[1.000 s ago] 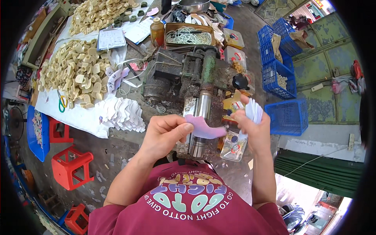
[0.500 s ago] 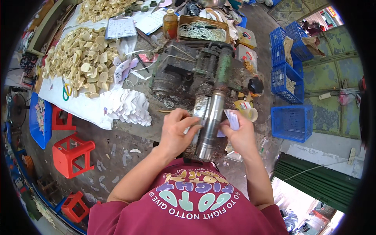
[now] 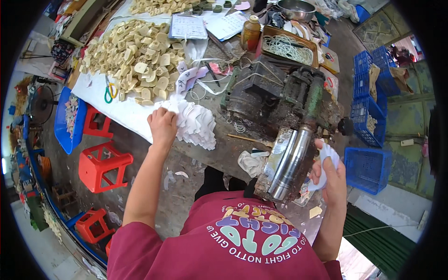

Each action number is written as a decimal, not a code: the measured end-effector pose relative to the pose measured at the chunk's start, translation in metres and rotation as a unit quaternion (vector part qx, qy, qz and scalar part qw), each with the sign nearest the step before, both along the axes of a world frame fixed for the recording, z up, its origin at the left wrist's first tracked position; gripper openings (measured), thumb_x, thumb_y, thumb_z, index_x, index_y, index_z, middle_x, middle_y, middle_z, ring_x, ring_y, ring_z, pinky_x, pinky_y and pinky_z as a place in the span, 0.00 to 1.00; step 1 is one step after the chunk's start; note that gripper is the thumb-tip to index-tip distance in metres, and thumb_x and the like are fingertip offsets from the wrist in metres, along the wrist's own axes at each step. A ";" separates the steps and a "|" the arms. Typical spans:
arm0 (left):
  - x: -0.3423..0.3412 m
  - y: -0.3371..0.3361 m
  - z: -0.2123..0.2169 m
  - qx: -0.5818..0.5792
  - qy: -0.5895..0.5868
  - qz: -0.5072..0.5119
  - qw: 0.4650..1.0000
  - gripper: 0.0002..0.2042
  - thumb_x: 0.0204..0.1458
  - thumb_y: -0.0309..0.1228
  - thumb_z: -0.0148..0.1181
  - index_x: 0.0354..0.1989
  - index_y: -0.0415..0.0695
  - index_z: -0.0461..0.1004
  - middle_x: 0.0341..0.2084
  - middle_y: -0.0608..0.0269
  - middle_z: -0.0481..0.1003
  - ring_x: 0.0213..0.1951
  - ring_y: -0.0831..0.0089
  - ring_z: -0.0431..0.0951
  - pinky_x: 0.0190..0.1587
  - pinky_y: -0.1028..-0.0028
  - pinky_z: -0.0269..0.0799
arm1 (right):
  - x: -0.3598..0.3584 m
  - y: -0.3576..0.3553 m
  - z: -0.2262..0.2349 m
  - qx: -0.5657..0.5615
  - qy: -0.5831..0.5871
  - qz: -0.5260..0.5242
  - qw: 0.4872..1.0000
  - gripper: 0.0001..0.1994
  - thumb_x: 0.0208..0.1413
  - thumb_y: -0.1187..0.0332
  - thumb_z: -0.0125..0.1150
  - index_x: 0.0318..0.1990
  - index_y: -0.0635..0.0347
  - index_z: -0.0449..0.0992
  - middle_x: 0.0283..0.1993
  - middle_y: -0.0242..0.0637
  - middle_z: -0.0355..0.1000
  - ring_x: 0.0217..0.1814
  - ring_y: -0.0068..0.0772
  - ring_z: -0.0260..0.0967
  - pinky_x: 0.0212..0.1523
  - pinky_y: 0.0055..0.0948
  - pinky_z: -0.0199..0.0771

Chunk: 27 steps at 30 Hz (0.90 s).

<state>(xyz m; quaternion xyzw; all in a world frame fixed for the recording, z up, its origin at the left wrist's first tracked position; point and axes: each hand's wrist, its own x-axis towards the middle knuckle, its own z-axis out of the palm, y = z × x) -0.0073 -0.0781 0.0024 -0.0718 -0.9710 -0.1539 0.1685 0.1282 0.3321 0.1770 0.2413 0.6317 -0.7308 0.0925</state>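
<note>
Left hand (image 3: 162,125) on white cutouts (image 3: 196,123) — right hand (image 3: 329,173) apart.

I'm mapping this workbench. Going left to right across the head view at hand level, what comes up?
Red plastic stool → left hand → stack of white cut pieces → steel rollers → right hand holding white pieces → blue crate.

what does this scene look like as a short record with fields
left hand: on the white stack at the bench edge
right hand: grip on white pieces, right of the rollers
rollers: two metal cylinders on a dirty green machine
bench: cream pieces, scissors
floor: red stools, blue crates
</note>
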 end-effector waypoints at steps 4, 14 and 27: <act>0.026 0.025 -0.011 -0.015 0.016 -0.003 1.000 0.07 0.46 0.25 0.60 0.34 0.44 0.80 0.42 0.56 0.72 0.48 0.57 0.70 0.54 0.59 0.58 | -0.002 -0.005 0.001 -0.006 0.032 0.057 0.998 0.32 0.49 0.71 0.62 0.64 0.64 0.61 0.32 0.26 0.66 0.30 0.15 0.62 0.31 0.18 0.64; 0.078 0.201 0.161 0.620 -0.474 -0.232 0.580 0.05 0.52 0.27 0.60 0.31 0.37 0.77 0.27 0.67 0.77 0.32 0.82 0.74 0.40 0.79 0.68 | -0.001 -0.037 0.016 0.052 0.125 0.143 0.980 0.34 0.45 0.74 0.68 0.63 0.63 0.64 0.48 0.32 0.72 0.48 0.18 0.67 0.51 0.21 0.66; 0.086 0.200 0.116 0.438 -0.233 -0.240 0.835 0.10 0.45 0.22 0.65 0.37 0.38 0.77 0.31 0.61 0.74 0.34 0.73 0.73 0.39 0.74 0.69 | 0.022 0.023 -0.016 0.185 0.030 0.005 0.982 0.19 0.48 0.79 0.62 0.50 0.65 0.72 0.31 0.29 0.72 0.32 0.15 0.68 0.34 0.19 0.70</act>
